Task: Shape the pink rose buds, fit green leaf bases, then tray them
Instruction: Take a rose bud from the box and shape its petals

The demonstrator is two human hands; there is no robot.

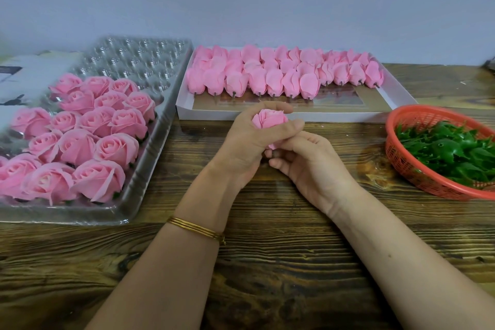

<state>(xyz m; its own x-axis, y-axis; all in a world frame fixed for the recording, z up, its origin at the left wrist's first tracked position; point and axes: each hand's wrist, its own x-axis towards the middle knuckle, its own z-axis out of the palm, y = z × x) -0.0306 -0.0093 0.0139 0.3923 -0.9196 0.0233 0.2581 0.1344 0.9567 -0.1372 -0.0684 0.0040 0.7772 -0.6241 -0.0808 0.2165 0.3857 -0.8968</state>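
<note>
A pink rose bud (269, 119) is held upright over the middle of the wooden table. My left hand (250, 139) wraps round it, thumb and fingers curled about the petals. My right hand (302, 154) sits just below and to the right, its fingers pinching the bud's lower end, which is mostly hidden. Several unshaped pink buds (281, 75) lie in rows in a white box (241, 115) behind my hands. Green leaf bases (450, 150) fill a red basket (417, 171) at the right. A clear plastic tray (150, 158) at the left holds several finished roses (80, 137).
The tray's far cups (139, 59) hold nothing. White paper (24, 80) lies behind the tray at the far left. A pale wall runs along the table's back edge. Bare wood (267, 262) stretches between my forearms.
</note>
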